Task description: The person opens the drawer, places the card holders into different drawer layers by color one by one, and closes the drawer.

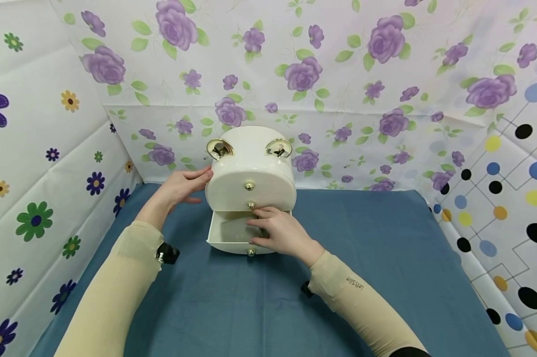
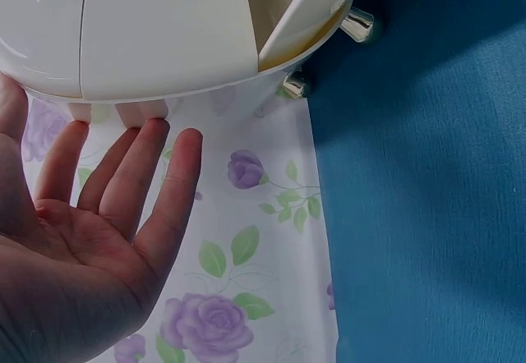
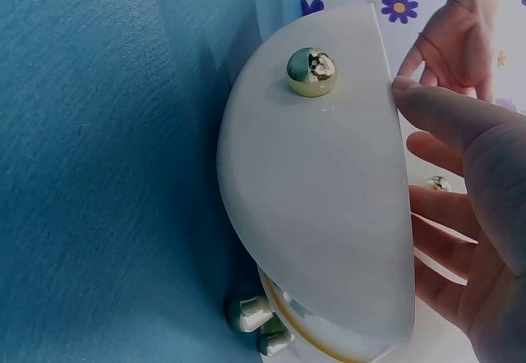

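A small glossy white drawer box (image 1: 250, 186) with gold-rimmed ears and gold knobs stands on the cloth. Its bottom drawer (image 1: 230, 244) is pulled out. My left hand (image 1: 185, 187) rests its fingertips against the box's left side; the left wrist view shows those fingers mostly straight at the white wall. My right hand (image 1: 283, 230) reaches over the drawer from the right, fingers loosely extended. In the right wrist view, the thumb meets the top edge of the drawer front (image 3: 320, 190), while the other fingertips are hidden behind it. No held object shows in either hand.
A blue cloth (image 1: 362, 258) covers the table. Behind the box hangs a sheet with purple roses (image 1: 304, 74). Patterned sheets also flank the left and right sides. Short metallic feet (image 2: 359, 25) show under the box.
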Action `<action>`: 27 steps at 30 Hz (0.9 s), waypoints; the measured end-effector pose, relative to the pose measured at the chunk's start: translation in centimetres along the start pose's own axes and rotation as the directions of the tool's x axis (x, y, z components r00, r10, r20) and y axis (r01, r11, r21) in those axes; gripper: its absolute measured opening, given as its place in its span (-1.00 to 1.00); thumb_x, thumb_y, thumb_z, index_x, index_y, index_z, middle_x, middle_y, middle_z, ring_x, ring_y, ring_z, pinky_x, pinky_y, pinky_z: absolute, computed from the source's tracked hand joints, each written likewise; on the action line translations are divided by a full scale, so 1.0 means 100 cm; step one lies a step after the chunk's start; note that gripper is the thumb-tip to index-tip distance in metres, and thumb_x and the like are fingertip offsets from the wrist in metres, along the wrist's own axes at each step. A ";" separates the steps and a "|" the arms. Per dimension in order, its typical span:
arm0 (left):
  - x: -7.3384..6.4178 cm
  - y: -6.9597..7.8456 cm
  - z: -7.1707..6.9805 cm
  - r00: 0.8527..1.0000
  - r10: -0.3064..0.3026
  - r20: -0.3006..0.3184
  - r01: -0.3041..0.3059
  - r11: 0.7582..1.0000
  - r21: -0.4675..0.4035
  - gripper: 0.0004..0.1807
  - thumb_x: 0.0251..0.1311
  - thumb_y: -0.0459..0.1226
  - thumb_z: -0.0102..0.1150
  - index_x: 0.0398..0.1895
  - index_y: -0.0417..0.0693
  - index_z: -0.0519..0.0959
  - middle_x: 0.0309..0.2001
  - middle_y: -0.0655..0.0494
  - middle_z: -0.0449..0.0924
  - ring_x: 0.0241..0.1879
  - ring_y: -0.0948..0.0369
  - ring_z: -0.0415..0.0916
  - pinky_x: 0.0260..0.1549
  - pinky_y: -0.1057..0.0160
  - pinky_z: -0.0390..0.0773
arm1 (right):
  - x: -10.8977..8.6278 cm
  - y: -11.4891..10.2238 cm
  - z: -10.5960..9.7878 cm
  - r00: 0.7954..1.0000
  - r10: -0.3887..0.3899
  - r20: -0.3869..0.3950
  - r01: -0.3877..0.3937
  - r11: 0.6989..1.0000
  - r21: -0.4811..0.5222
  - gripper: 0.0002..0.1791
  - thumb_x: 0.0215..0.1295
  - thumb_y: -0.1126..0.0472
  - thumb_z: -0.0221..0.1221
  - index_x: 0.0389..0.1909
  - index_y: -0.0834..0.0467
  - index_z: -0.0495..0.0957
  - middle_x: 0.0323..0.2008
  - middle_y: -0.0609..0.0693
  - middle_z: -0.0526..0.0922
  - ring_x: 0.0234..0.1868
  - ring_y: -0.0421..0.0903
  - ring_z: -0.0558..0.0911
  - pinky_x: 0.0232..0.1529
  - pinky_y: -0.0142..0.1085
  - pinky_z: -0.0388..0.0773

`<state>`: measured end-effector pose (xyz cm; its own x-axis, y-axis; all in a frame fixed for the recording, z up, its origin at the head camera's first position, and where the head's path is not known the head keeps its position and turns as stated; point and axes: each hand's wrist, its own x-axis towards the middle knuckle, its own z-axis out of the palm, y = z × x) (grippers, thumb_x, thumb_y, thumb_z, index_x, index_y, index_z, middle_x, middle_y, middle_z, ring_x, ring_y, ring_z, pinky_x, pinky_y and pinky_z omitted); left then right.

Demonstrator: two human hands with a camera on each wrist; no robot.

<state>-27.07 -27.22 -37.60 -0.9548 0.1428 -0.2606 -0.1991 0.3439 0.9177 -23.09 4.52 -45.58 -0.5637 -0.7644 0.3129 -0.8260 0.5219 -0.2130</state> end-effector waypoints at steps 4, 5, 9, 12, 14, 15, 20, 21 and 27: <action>0.001 -0.001 -0.001 1.000 0.003 0.000 -0.003 1.000 -0.004 -0.17 0.44 0.23 0.27 0.66 0.20 0.31 0.65 -0.09 0.18 0.53 -0.11 0.34 0.29 -0.25 0.57 | 0.000 0.000 0.000 1.000 -0.004 -0.003 0.004 1.000 -0.008 -0.46 0.37 -0.14 0.47 0.27 0.03 0.74 0.37 0.12 0.62 0.42 0.09 0.53 0.40 -0.03 0.54; 0.001 -0.001 -0.001 1.000 0.003 0.001 -0.003 1.000 -0.006 -0.18 0.44 0.23 0.27 0.66 0.20 0.31 0.65 -0.09 0.18 0.53 -0.11 0.33 0.29 -0.25 0.57 | 0.000 0.000 0.000 1.000 -0.005 -0.004 0.005 1.000 -0.009 -0.46 0.37 -0.14 0.47 0.27 0.03 0.74 0.36 0.12 0.63 0.41 0.09 0.54 0.39 -0.03 0.55; 0.002 -0.002 -0.001 1.000 0.001 -0.001 -0.001 1.000 -0.008 -0.18 0.44 0.23 0.27 0.66 0.23 0.31 0.65 -0.07 0.16 0.53 -0.11 0.33 0.29 -0.25 0.57 | -0.001 -0.002 0.000 0.999 -0.002 -0.034 0.003 1.000 0.024 -0.50 0.39 -0.09 0.47 0.25 0.04 0.75 0.27 0.05 0.70 0.34 0.04 0.59 0.34 -0.08 0.59; 0.002 -0.002 -0.001 1.000 -0.001 -0.002 0.001 1.000 -0.004 -0.18 0.44 0.24 0.27 0.66 0.23 0.31 0.66 -0.06 0.15 0.53 -0.11 0.33 0.30 -0.26 0.56 | -0.003 -0.006 0.000 0.997 0.002 -0.078 0.006 0.995 0.099 -0.59 0.42 -0.02 0.46 0.19 0.05 0.78 0.11 -0.03 0.79 0.19 -0.01 0.65 0.18 -0.13 0.67; 0.002 -0.002 -0.001 1.000 -0.002 -0.001 0.002 1.000 -0.002 -0.18 0.44 0.24 0.26 0.66 0.23 0.30 0.66 -0.06 0.15 0.53 -0.12 0.32 0.30 -0.26 0.56 | -0.005 -0.010 0.000 0.995 0.005 -0.104 0.011 0.988 0.157 -0.65 0.44 0.02 0.44 0.14 0.05 0.81 0.00 -0.07 0.82 0.09 -0.05 0.67 0.07 -0.16 0.68; 0.002 -0.002 -0.001 1.000 -0.002 -0.001 0.002 1.000 -0.001 -0.18 0.44 0.24 0.26 0.66 0.23 0.30 0.66 -0.06 0.15 0.53 -0.12 0.32 0.30 -0.26 0.56 | -0.006 -0.012 0.000 0.993 0.007 -0.114 0.015 0.982 0.189 -0.68 0.44 0.03 0.44 0.12 0.05 0.82 -0.04 -0.09 0.83 0.03 -0.07 0.68 0.01 -0.18 0.69; 0.001 -0.001 0.000 1.000 0.000 0.002 0.000 1.000 -0.002 -0.17 0.43 0.24 0.27 0.66 0.23 0.30 0.66 -0.06 0.16 0.53 -0.11 0.33 0.30 -0.26 0.56 | -0.007 -0.022 0.002 0.993 0.041 -0.110 0.005 0.923 0.386 -0.75 0.50 0.13 0.38 0.08 0.13 0.82 -0.16 -0.11 0.84 -0.19 -0.23 0.75 -0.19 -0.32 0.73; 0.001 -0.001 -0.001 1.000 0.001 0.002 -0.001 1.000 -0.003 -0.17 0.43 0.24 0.27 0.66 0.23 0.31 0.66 -0.07 0.16 0.53 -0.11 0.33 0.30 -0.26 0.56 | -0.007 -0.024 0.002 0.994 0.057 -0.096 -0.010 0.903 0.430 -0.75 0.51 0.14 0.37 0.08 0.15 0.82 -0.17 -0.10 0.84 -0.22 -0.25 0.75 -0.23 -0.35 0.74; 0.002 -0.002 -0.001 1.000 0.002 0.001 -0.002 1.000 -0.001 -0.18 0.44 0.24 0.27 0.66 0.23 0.30 0.66 -0.06 0.16 0.53 -0.12 0.33 0.29 -0.26 0.56 | -0.009 -0.033 0.005 0.977 0.193 0.088 -0.204 0.747 0.632 -0.73 0.57 0.15 0.29 0.10 0.19 0.80 -0.30 -0.03 0.82 -0.39 -0.22 0.74 -0.36 -0.33 0.73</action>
<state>-27.22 -27.33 -37.82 -0.9549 0.1449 -0.2590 -0.1972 0.3428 0.9185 -19.88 3.33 -45.64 -0.7100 -0.6799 0.1836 -0.5026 0.3065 -0.8084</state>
